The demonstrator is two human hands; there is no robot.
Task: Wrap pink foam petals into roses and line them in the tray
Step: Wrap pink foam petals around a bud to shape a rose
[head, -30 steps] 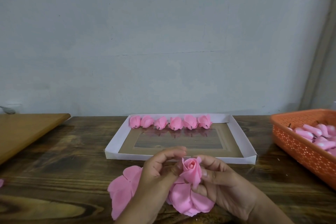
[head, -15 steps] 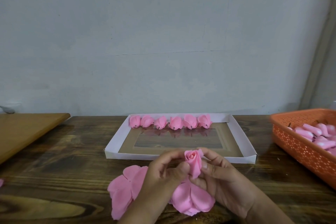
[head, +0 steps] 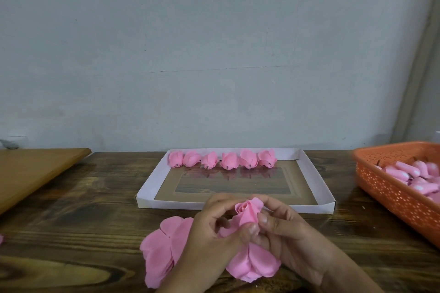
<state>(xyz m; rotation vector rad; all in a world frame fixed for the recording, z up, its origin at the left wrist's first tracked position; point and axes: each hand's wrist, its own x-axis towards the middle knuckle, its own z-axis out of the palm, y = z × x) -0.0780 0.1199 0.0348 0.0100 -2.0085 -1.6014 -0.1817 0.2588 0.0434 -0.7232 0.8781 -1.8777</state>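
Both hands meet just in front of the white cardboard tray (head: 319, 179). Between them stands a half-wrapped pink foam rose (head: 247, 212), bud upward, its loose outer petals (head: 253, 266) hanging below. My left hand (head: 209, 231) pinches the bud from the left with its thumb across the front. From the right, my right hand (head: 283, 228) grips it, fingertips on the petal. A stack of flat pink foam petals (head: 162, 252) lies on the table under my left wrist. Several finished roses (head: 222, 159) lie in a row along the tray's far wall.
An orange perforated basket (head: 392, 195) holding pink rose cores sits at the right edge. A lighter wooden board (head: 35, 171) lies at the far left of the dark wooden table (head: 83, 216). A grey wall stands close behind the tray.
A petal has been drawn tighter around the bud. My left thumb has moved across the rose's front. The rose stands slightly higher and more upright.
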